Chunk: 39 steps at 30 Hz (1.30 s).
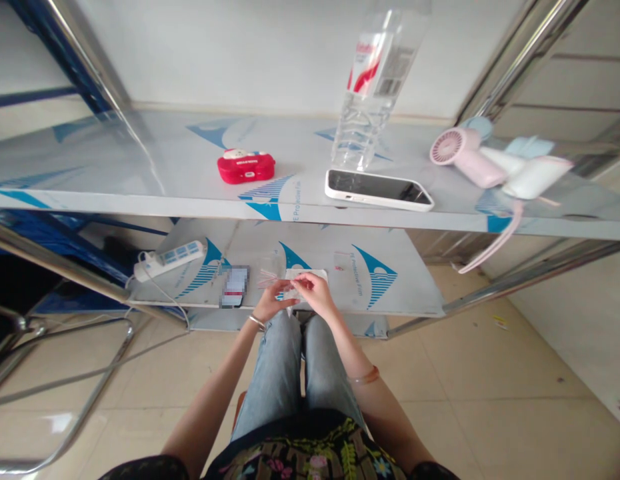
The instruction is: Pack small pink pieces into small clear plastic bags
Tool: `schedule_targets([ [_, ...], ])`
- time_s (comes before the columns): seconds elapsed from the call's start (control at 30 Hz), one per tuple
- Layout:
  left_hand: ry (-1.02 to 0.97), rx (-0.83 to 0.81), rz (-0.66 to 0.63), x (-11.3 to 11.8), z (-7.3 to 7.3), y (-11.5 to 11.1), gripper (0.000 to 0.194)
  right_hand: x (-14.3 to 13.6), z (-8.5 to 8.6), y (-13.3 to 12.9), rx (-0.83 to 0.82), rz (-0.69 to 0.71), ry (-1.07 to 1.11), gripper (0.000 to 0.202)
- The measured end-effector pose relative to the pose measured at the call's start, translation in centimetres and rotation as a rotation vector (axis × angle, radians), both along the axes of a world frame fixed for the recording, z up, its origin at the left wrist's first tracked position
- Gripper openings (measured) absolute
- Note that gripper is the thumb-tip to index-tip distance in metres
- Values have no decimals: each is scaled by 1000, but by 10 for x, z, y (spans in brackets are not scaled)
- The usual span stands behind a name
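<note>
My left hand (274,301) and my right hand (314,292) meet over the front edge of the lower shelf (320,243), above my knees. The fingers of both are closed together in a pinch around something small. A see-through, plastic-like bit shows below the fingertips, but its kind is too small to tell. Partly behind the hands lies a flat white piece (320,273). Just left of it are thin pink-and-white strips (266,278), seemingly in clear plastic. A small clear packet with a red mark (344,261) rests farther right.
A phone (235,287) and a white power strip (173,259) lie to the left on the lower shelf. Above, the upper shelf holds a red case (246,168), a white-edged phone (379,191), a clear bottle (363,113) and a pink handheld fan (467,157) with a hanging strap.
</note>
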<state>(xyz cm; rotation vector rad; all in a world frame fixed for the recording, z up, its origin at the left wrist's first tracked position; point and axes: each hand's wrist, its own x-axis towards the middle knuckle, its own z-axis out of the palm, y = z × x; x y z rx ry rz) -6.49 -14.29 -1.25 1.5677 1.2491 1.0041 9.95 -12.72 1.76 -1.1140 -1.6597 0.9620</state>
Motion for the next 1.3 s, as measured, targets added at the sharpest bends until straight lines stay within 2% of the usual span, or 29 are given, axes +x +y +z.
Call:
schedule_targets([
  [0.13, 19, 10, 8, 1, 4, -1, 53, 1, -9, 5, -72, -6, 51, 35],
  [0.27, 38, 14, 10, 0, 7, -3, 52, 11, -39, 21, -123, -235, 62, 37],
  [0.3, 40, 16, 9, 0, 8, -3, 51, 13, -50, 24, -152, -295, -20, 34],
  [0.4, 36, 38, 9, -2, 8, -5, 50, 17, -83, 29, -337, -312, -371, 26],
  [0.47, 45, 60, 15, -3, 8, -6, 49, 17, -100, 29, -354, -318, -527, 38],
  [0.53, 67, 86, 31, -5, 8, -8, 49, 15, -113, 28, -336, -343, -633, 51],
  [0.7, 80, 125, 71, -7, 9, -11, 49, 13, -129, 32, -321, -303, -794, 56],
  [0.9, 23, 23, 91, -4, 12, -13, 50, 12, -137, 39, -251, -211, -853, 43],
  [1.03, -15, -29, 102, -5, 11, -13, 49, 17, -133, 42, -240, -164, -827, 36],
  [1.17, -25, -48, 114, -9, 7, -10, 47, 20, -117, 45, -244, -232, -643, 30],
  [1.3, -45, -75, 75, -11, 5, -7, 50, 17, -86, 45, -172, -252, -234, 32],
])
